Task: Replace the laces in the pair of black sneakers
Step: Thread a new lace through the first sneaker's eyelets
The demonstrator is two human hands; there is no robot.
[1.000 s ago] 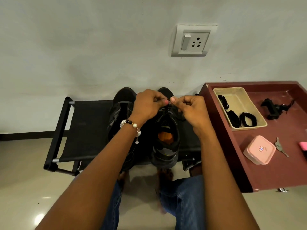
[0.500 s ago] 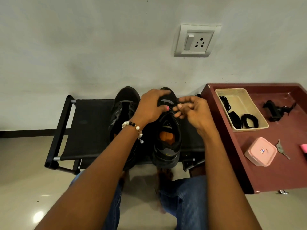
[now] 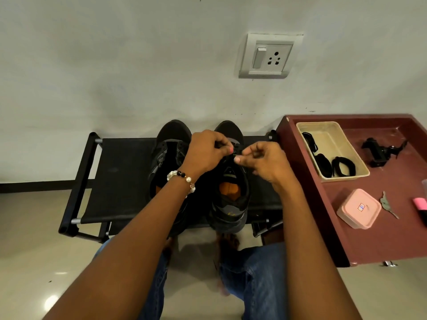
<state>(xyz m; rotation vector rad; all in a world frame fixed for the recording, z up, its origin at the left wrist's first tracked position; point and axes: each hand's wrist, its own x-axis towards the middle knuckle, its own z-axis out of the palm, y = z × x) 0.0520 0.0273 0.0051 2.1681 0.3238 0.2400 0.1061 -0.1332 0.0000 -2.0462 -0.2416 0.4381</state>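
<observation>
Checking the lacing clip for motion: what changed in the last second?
Both hands shifted slightly over the right sneaker: left hand and right hand stayed together at its lace, fingers reworking their pinch. Left sneaker, bench and tray unchanged.

- sneakers (image 3: 228, 204): black, orange insole
- rack (image 3: 120, 176): black
- table (image 3: 369, 239): maroon
- tray (image 3: 332, 135): cream
- box (image 3: 358, 209): pink
- bracelet (image 3: 182, 177): white and black beads
- jeans (image 3: 254, 280): blue
</observation>
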